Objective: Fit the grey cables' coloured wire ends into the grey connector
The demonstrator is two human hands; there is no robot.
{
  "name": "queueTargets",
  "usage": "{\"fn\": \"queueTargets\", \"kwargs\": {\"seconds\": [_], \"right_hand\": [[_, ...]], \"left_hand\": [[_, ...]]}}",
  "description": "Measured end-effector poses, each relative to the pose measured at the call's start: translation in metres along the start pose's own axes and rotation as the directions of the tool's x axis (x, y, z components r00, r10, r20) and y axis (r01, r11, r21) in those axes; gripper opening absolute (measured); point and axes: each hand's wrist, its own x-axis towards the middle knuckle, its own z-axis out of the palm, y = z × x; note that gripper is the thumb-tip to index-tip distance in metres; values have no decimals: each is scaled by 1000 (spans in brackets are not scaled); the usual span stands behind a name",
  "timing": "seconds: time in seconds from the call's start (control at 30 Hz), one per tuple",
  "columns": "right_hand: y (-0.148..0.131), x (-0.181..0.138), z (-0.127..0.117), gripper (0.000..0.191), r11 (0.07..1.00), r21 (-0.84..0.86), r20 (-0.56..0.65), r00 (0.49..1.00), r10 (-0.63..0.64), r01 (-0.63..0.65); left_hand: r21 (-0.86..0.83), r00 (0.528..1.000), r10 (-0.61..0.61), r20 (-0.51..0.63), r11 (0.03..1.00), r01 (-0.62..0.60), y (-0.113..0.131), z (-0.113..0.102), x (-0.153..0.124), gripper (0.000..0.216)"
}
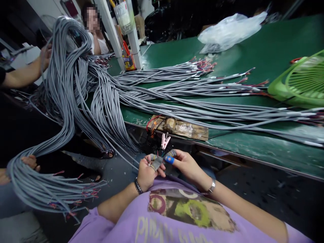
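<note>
My left hand (147,173) is closed around the end of a grey cable (128,161), which runs down to it from the big bundle at the left. Facing it, my right hand (186,165) pinches at the thin coloured wires (163,154) of that cable end. The fingertips of both hands almost meet and hide most of the wires. Grey tape wraps several fingers, and a blue cover (169,159) sits on my right thumb. Just beyond my hands a pink clip (165,141) stands at the table edge, by a wooden board (188,130) with red and black leads.
Long grey cable bundles (157,91) lie across the green table (253,60). A green fan (301,81) stands at the right, a plastic bag (230,32) at the back. At the left a co-worker's arm (24,72) and hand (30,162) hold a hanging cable bundle (58,87). Another person (97,42) sits behind.
</note>
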Motion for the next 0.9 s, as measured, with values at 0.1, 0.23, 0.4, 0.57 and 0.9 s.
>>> {"fn": "queueTargets", "kwargs": {"seconds": [0.1,0.23,0.4,0.57,0.9], "right_hand": [[3,-2,-2,29,1000,3,46,999,-23,23],[3,-1,-9,32,997,72,60,998,1,-6],[-9,6,-10,35,995,80,122,991,47,-57],[-17,11,0,33,1000,-26,141,990,18,-14],[0,9,1,30,996,-60,-15,997,-71,70]], "left_hand": [[-24,999,34,1,999,-34,-1,-2,0,31],[-35,999,10,50,999,-8,-1,-4,0,34],[0,992,-42,119,999,42,0,-3,1,34],[48,989,-52,136,998,46,2,-1,1,36],[33,998,4,68,999,-6,-2,-1,1,37]]}}
